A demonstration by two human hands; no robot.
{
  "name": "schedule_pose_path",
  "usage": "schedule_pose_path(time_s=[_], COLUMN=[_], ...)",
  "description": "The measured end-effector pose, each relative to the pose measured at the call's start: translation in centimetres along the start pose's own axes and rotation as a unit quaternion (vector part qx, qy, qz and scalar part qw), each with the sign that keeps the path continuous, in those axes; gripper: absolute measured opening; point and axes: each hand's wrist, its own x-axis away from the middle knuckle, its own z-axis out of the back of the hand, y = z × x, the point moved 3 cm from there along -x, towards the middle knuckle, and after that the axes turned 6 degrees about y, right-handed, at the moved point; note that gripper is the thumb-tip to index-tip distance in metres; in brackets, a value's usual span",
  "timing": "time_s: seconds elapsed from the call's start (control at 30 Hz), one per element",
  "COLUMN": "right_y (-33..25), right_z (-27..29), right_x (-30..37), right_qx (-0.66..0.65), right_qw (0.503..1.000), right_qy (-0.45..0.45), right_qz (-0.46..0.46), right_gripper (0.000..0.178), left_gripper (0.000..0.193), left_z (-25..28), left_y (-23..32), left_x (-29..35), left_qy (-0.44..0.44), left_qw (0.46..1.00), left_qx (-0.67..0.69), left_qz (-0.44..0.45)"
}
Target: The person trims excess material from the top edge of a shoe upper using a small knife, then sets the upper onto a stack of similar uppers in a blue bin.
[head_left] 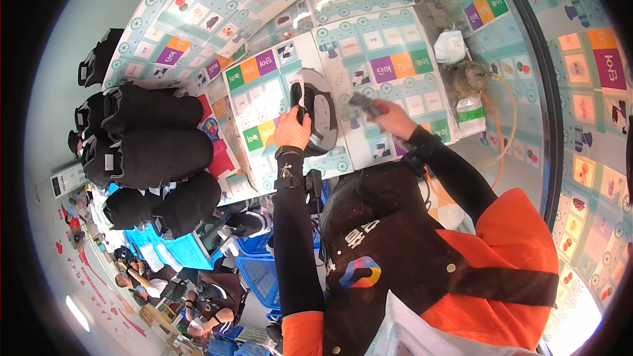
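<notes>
A grey and black shoe (324, 118) lies on the patterned tabletop (250, 102). My left hand (292, 130) is closed on its left edge, near the opening, with the fingertips partly hidden by the shoe. To the right of the shoe, my right hand (393, 120) is closed around a small grey tool (359, 101) with a reddish part near the grip. Motion blurs the tool, so I cannot tell its exact kind. A gap separates it from the shoe.
Several black shoe uppers (158, 155) are piled at the left. A white cup-like container (450, 47) and a grimy round pot (469, 78) stand at the table's right edge, near an orange hose (509, 118). Blue crates (258, 280) are below; other people (208, 303) sit at lower left.
</notes>
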Motion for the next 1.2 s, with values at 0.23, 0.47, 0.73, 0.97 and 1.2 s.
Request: schedule_pose_path(time_s=[0.23,0.47,0.73,0.97,1.2], right_y=[-2.2,-1.7,-1.6,-1.6,-1.2], right_z=[-1.8,-0.4,-0.9,-1.1,-2.4], right_x=[0.0,1.0,2.7,2.0,0.8], right_qx=[0.19,0.073,0.085,0.16,0.215], right_qw=[0.98,0.997,0.995,0.986,0.971], right_qy=[-0.058,0.015,0.0,0.011,0.012], right_qz=[-0.006,0.02,-0.058,0.042,0.099], right_gripper=[0.028,0.026,0.032,0.033,0.028], left_gripper=[0.046,0.033,0.047,0.028,0.049], left_z=[-1.1,-14.2,-13.7,-11.8,-12.2], left_y=[0.4,-18.4,-13.3,-14.5,-15.9], left_x=[-0.6,3.2,4.3,1.1,-0.8], left_qy=[0.016,-0.226,-0.109,0.068,-0.069], left_qw=[0.998,0.78,0.675,0.884,0.707], left_qx=[0.057,0.549,0.68,0.46,0.671], left_qz=[-0.031,0.201,0.265,0.044,0.212])
